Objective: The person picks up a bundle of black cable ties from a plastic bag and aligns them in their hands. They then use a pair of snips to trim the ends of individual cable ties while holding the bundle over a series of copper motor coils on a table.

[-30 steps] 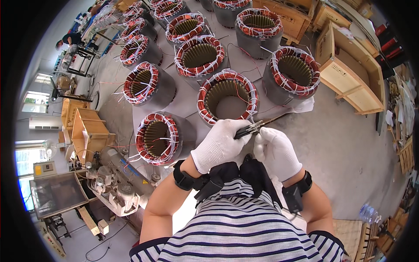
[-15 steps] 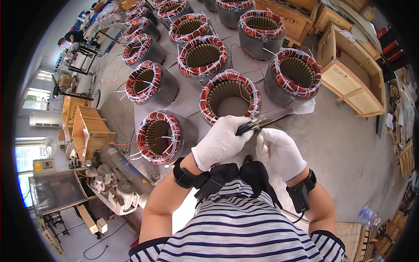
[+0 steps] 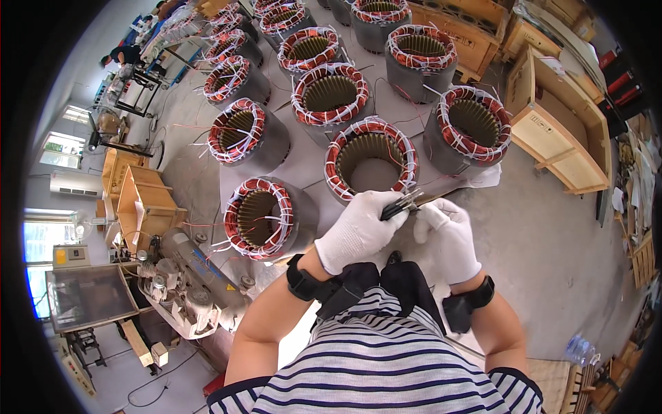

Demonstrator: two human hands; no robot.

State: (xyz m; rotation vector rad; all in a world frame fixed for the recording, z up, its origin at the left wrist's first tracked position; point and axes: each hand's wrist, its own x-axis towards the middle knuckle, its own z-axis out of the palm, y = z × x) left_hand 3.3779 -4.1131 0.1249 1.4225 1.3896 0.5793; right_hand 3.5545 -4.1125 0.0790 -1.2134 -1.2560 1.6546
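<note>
Both my hands wear white knitted gloves and are close together, just in front of the nearest motor stator (image 3: 334,165). My left hand (image 3: 360,231) is closed round a short bundle of black leads (image 3: 396,208) with silvery ends that point away to the right. Beside those ends, my right hand (image 3: 448,238) has thumb and fingers pinched together; what lies between them is too small to make out. The stator stands upright, its red winding laced with white cord around an open bore. Another stator (image 3: 303,214) stands left of my left wrist.
Several more stators (image 3: 331,96) stand in rows on a pale grey surface. An open wooden crate (image 3: 558,131) is at the right. To the left are a compressor tank (image 3: 200,265) and wooden boxes (image 3: 145,207). A person (image 3: 123,55) is far left.
The stators sit slightly lower and further right in view. Both hands stay close together; my right fingers have shifted a little upward beside the leads' ends.
</note>
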